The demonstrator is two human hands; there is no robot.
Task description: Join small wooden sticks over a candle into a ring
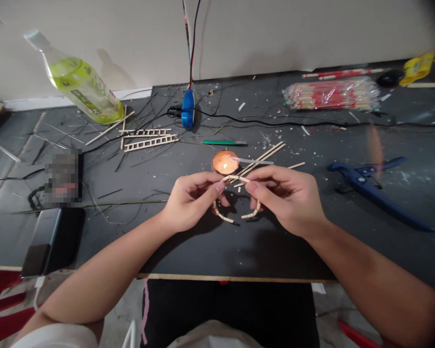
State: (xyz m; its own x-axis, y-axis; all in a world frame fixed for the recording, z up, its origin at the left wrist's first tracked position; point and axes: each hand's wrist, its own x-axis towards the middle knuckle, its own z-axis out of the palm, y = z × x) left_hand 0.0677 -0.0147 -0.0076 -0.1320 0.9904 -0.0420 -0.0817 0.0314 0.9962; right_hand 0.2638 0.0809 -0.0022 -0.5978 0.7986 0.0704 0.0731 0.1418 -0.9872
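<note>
A thin pale stick, bent in several places into an open ring, is held between my two hands. My left hand pinches its left side with thumb and fingers, and my right hand pinches its right side. The ring's two loose ends point at each other below, with a gap between them. Just beyond my fingers stands a small round candle with a lit flame. Several straight sticks lie right of the candle, partly behind my right hand.
Further back lie a green pen-like tool, small ladder-shaped frames, a blue device with cables and bagged sticks. A tilted bottle is at left, near phones. Blue cutters lie at right.
</note>
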